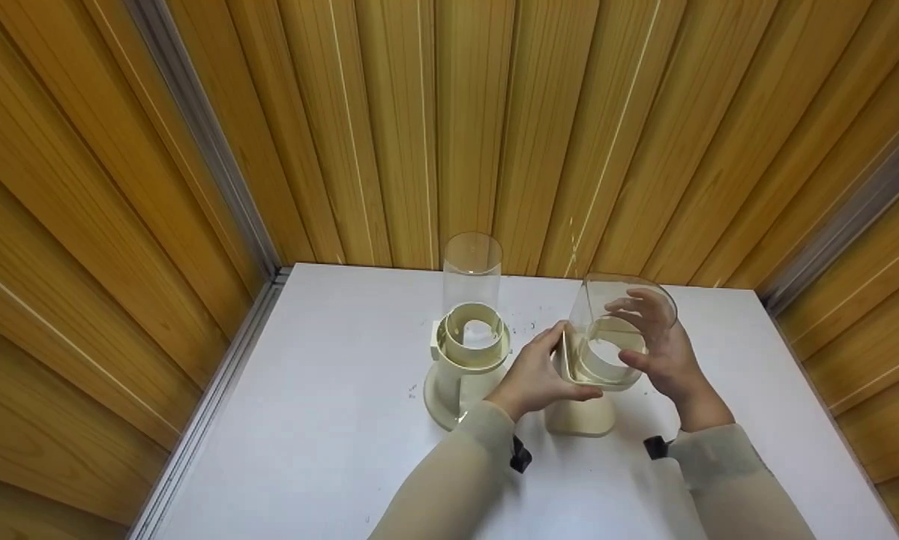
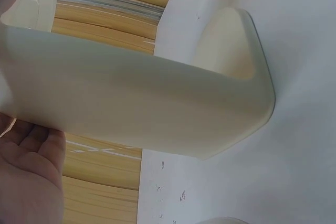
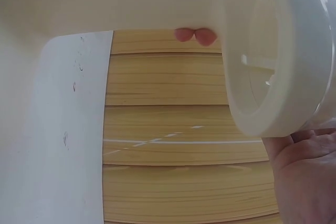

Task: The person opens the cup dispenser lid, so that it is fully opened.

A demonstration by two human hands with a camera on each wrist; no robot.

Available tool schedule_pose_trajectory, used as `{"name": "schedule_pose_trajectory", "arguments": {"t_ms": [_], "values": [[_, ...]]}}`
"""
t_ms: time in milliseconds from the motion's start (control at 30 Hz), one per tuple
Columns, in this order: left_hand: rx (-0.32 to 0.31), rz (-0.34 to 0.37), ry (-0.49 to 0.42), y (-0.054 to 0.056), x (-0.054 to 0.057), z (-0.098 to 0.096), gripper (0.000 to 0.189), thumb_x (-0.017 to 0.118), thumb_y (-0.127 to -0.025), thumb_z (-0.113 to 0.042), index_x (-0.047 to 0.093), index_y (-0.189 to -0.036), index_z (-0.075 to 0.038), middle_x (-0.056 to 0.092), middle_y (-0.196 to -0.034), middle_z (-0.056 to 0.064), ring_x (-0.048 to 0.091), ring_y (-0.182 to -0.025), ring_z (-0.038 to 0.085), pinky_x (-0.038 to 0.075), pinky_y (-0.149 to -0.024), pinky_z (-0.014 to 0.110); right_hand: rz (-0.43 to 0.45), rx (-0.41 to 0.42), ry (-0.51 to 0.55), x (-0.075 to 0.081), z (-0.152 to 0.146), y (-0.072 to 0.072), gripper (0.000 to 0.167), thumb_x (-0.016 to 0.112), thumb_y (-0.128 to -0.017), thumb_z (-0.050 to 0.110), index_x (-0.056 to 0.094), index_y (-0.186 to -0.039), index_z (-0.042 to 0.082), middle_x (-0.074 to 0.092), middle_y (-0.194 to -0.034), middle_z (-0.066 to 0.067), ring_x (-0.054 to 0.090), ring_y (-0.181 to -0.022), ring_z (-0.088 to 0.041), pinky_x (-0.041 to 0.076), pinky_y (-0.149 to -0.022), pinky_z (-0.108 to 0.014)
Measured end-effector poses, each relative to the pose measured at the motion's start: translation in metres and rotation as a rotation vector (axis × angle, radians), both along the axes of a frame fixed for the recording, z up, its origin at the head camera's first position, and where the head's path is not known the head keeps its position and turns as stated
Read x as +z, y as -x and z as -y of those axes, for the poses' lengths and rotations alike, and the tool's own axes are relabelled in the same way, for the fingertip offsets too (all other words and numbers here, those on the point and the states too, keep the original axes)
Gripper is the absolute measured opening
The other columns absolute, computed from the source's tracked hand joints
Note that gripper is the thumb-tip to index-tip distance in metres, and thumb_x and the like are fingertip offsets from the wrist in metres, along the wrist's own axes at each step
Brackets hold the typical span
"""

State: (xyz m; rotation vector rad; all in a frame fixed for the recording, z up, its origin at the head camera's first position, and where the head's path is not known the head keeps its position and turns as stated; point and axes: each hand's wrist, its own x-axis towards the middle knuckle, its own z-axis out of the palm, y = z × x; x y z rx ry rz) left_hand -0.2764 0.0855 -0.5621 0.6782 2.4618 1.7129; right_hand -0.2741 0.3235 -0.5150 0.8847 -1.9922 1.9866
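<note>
A cream stand (image 1: pixel 580 420) with a flat foot is upright on the white table at the right in the head view. My left hand (image 1: pixel 531 379) grips the upper part of this stand, thumb in front and fingertips round the back edge. Above the stand's ring-shaped holder rises a clear container (image 1: pixel 591 304) with an open top. My right hand (image 1: pixel 674 367) holds this container from the right, with fingers and thumb spread around its side. In the left wrist view, the stand's column (image 2: pixel 115 87) runs down to its foot; the left hand (image 2: pixel 31 166) is beside its upper end.
Left of my hands is another cream stand (image 1: pixel 442 394) with a round ring, and a clear cylinder (image 1: pixel 468 289) above it. Both are on the white table (image 1: pixel 307 397). Wood-patterned panels (image 1: pixel 471 112) wall the back and sides. Small dark marks dot the tabletop.
</note>
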Motion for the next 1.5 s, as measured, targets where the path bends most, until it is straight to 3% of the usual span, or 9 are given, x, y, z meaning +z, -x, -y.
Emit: {"name": "schedule_pose_trajectory", "arguments": {"t_ms": [167, 400, 600, 833, 1000, 1167, 1267, 1500], "values": [[-0.012, -0.006, -0.016, 0.001, 0.000, -0.001, 0.103, 0.111, -0.070, -0.032, 0.057, -0.158, -0.028, 0.068, -0.152, -0.011, 0.062, -0.143, 0.004, 0.052, -0.130, 0.037, -0.003, -0.007, 0.006, 0.001, 0.001, 0.000, 0.089, 0.078, -0.081, -0.014, 0.044, -0.161, -0.002, 0.073, -0.143, -0.005, 0.069, -0.139, -0.019, 0.046, -0.125, -0.025], [0.001, 0.008, -0.008, 0.001, -0.001, 0.000, 0.106, 0.112, -0.069, -0.036, 0.057, -0.160, -0.030, 0.068, -0.149, -0.016, 0.062, -0.139, 0.002, 0.051, -0.126, 0.030, -0.012, 0.020, 0.057, -0.002, 0.000, 0.001, 0.088, 0.076, -0.081, -0.018, 0.045, -0.162, -0.003, 0.073, -0.145, -0.008, 0.071, -0.139, -0.019, 0.047, -0.127, -0.027], [-0.006, 0.008, -0.012, 0.001, -0.002, -0.001, 0.104, 0.111, -0.069, -0.036, 0.057, -0.158, -0.031, 0.069, -0.148, -0.015, 0.063, -0.138, 0.002, 0.053, -0.129, 0.041, -0.031, 0.020, 0.069, -0.005, 0.000, 0.000, 0.089, 0.080, -0.081, -0.017, 0.046, -0.162, -0.001, 0.073, -0.146, -0.010, 0.071, -0.140, -0.023, 0.043, -0.130, -0.027], [-0.006, -0.004, -0.007, 0.001, -0.003, -0.001, 0.104, 0.112, -0.069, -0.034, 0.058, -0.158, -0.030, 0.070, -0.148, -0.013, 0.063, -0.137, 0.002, 0.054, -0.128, 0.038, -0.057, 0.018, 0.071, -0.004, 0.001, 0.000, 0.089, 0.082, -0.081, -0.015, 0.044, -0.161, -0.005, 0.072, -0.145, -0.015, 0.073, -0.138, -0.025, 0.044, -0.130, -0.030], [-0.018, -0.016, -0.023, 0.001, -0.001, 0.000, 0.099, 0.112, -0.069, -0.031, 0.059, -0.154, -0.033, 0.071, -0.142, -0.016, 0.064, -0.131, 0.001, 0.057, -0.125, 0.046, -0.035, -0.015, 0.041, 0.000, 0.003, 0.002, 0.085, 0.082, -0.083, -0.010, 0.048, -0.161, 0.002, 0.073, -0.141, -0.011, 0.074, -0.133, -0.023, 0.048, -0.125, -0.028], [-0.017, 0.004, -0.023, -0.001, -0.001, 0.000, 0.099, 0.112, -0.069, -0.030, 0.059, -0.153, -0.034, 0.069, -0.145, -0.016, 0.064, -0.134, 0.001, 0.055, -0.126, 0.038, -0.012, -0.041, 0.002, 0.002, 0.002, 0.001, 0.085, 0.084, -0.084, -0.006, 0.049, -0.161, 0.005, 0.073, -0.142, -0.009, 0.075, -0.132, -0.021, 0.049, -0.124, -0.025], [-0.013, 0.021, -0.022, -0.001, -0.002, -0.001, 0.105, 0.112, -0.069, -0.030, 0.057, -0.159, -0.031, 0.068, -0.152, -0.015, 0.063, -0.140, 0.003, 0.052, -0.127, 0.032, 0.005, -0.032, -0.012, 0.003, 0.001, 0.000, 0.087, 0.083, -0.084, -0.007, 0.047, -0.162, 0.005, 0.071, -0.144, -0.010, 0.074, -0.134, -0.021, 0.047, -0.124, -0.026], [-0.007, 0.044, -0.033, -0.001, -0.001, -0.002, 0.110, 0.112, -0.068, -0.029, 0.056, -0.162, -0.032, 0.067, -0.153, -0.015, 0.062, -0.140, 0.004, 0.051, -0.127, 0.032, 0.059, 0.013, -0.041, 0.008, -0.004, -0.002, 0.100, 0.084, -0.084, -0.007, 0.033, -0.170, 0.001, 0.064, -0.154, -0.013, 0.067, -0.144, -0.024, 0.048, -0.123, -0.029]]}}
